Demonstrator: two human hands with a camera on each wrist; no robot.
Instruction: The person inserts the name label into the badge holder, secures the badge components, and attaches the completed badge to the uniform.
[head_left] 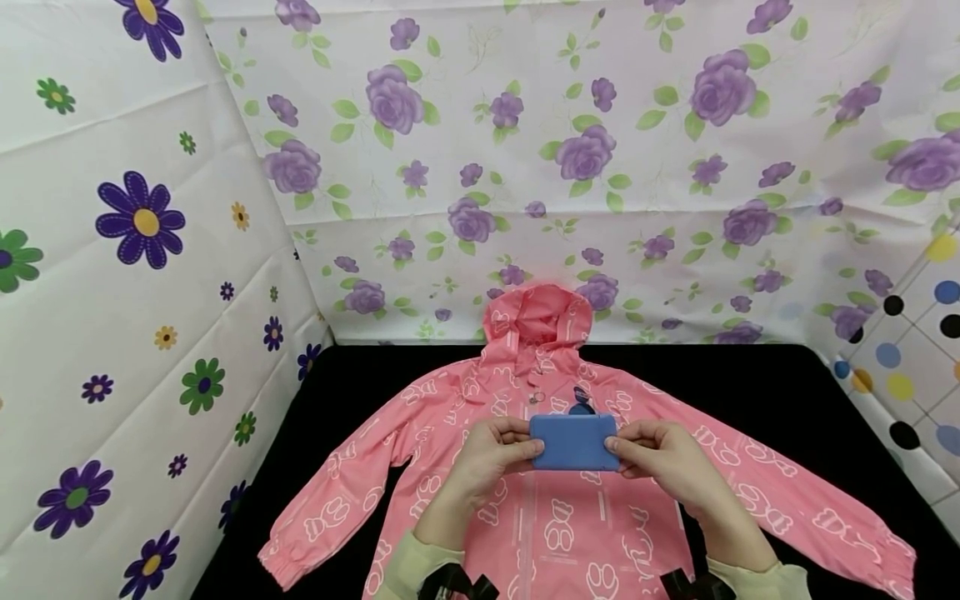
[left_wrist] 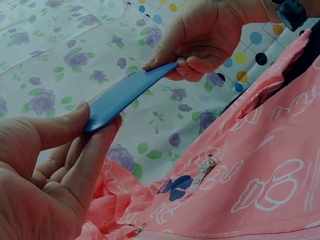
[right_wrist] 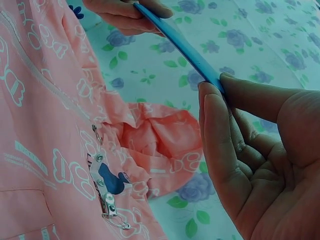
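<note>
A flat blue card holder (head_left: 573, 442) with rounded corners is held level over the chest of a pink hooded jacket (head_left: 600, 533). My left hand (head_left: 483, 458) pinches its left end between thumb and fingers. At the opposite end, my right hand (head_left: 667, 454) pinches it the same way. Seen from the left wrist, the card holder (left_wrist: 127, 97) is thin and nearly edge-on. A metal strap clip (left_wrist: 206, 170) and a dark blue bear-like shape (left_wrist: 180, 187) lie on the jacket's chest, below the hands.
The jacket lies spread on a black table (head_left: 750, 367), hood at the far edge and sleeves (head_left: 337, 492) stretched to both sides. Behind stands a white sheet (head_left: 450, 150) with purple roses. Patterned sheets also rise at left (head_left: 75, 317) and right (head_left: 930, 358).
</note>
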